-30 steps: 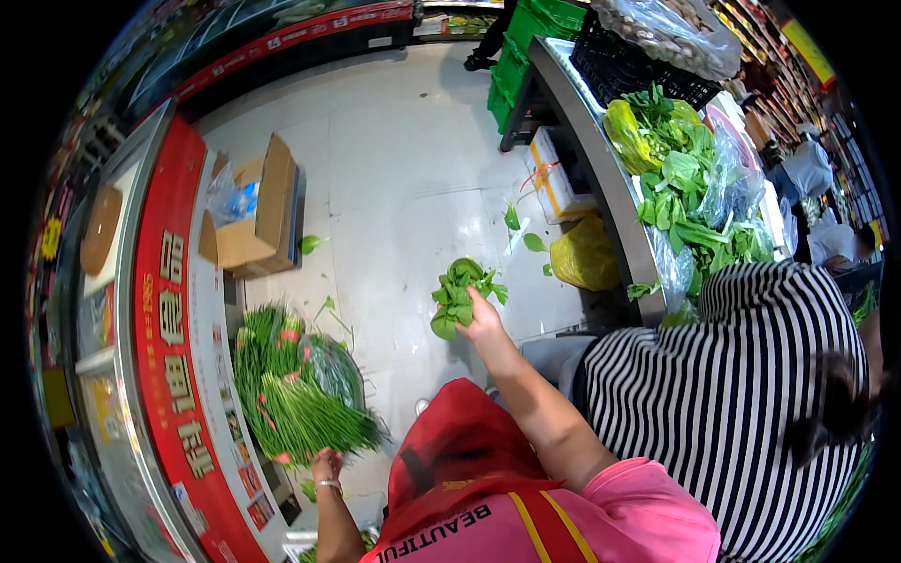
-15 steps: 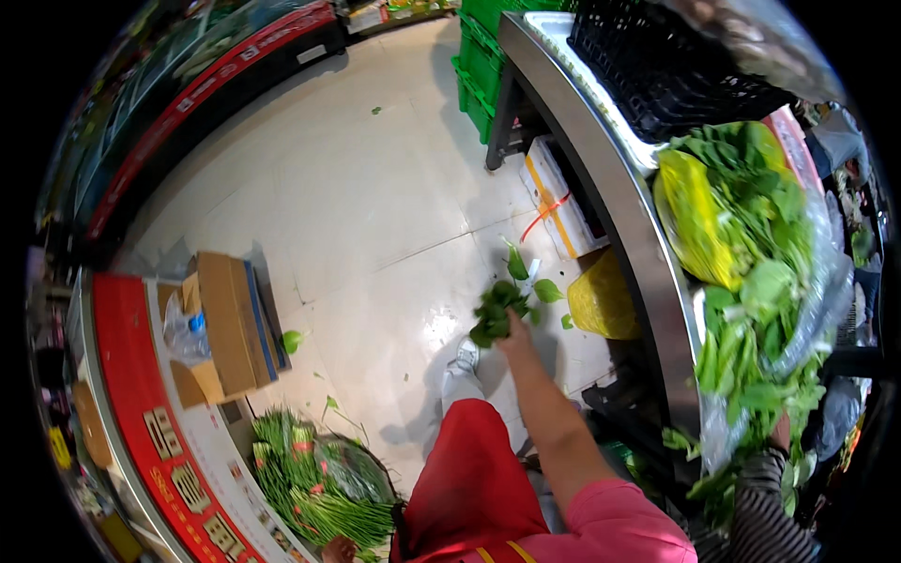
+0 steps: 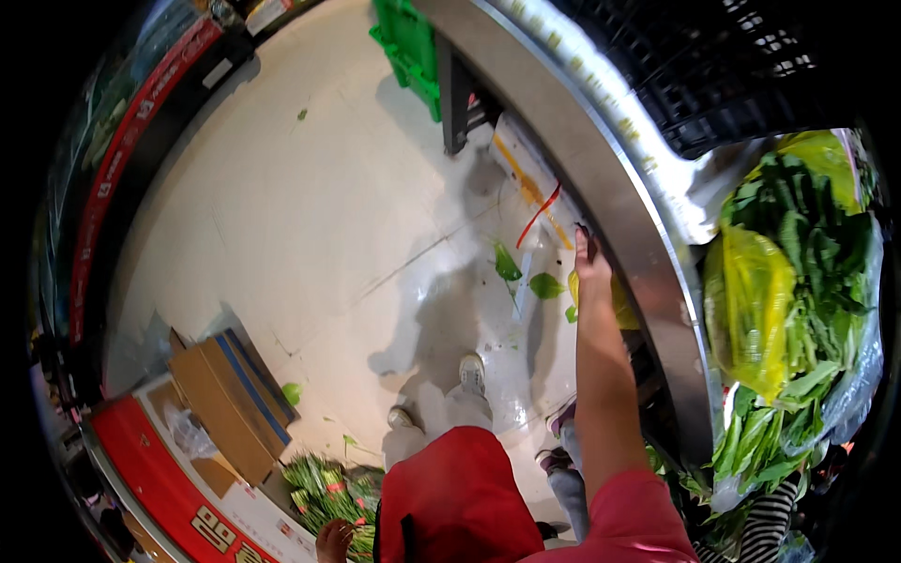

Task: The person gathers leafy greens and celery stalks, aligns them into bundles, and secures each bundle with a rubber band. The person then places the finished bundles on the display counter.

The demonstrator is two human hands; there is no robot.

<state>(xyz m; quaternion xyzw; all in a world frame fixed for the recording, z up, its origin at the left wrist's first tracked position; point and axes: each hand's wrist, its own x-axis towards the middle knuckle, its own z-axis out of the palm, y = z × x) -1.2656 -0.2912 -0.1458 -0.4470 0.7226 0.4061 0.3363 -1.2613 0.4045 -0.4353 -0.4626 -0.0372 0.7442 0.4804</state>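
My right hand [image 3: 589, 258] reaches out to the edge of the metal-sided counter [image 3: 648, 272], beside the white box [image 3: 521, 174] under it. Its fingers look stretched out, and no leafy bunch shows in it. Part of a yellow bag [image 3: 621, 305] shows behind my wrist. At the bottom edge, my left hand [image 3: 333, 541] hangs beside bundled long green stalks [image 3: 324, 483]. Its fingers are partly apart and nothing shows in them. Loose green leaves [image 3: 544, 285] lie on the floor near my right hand.
Yellow bags [image 3: 751, 310] and leafy greens [image 3: 817, 244] lie on the counter, with a black crate [image 3: 723, 75] behind. Green crates [image 3: 410, 56] stand at its far end. An open cardboard box [image 3: 221, 403] sits left. Another person's striped sleeve [image 3: 770, 525] shows lower right.
My right hand has moved right to the counter edge, and the leafy bunch it held is out of sight. The view has shifted, with the counter now nearer.
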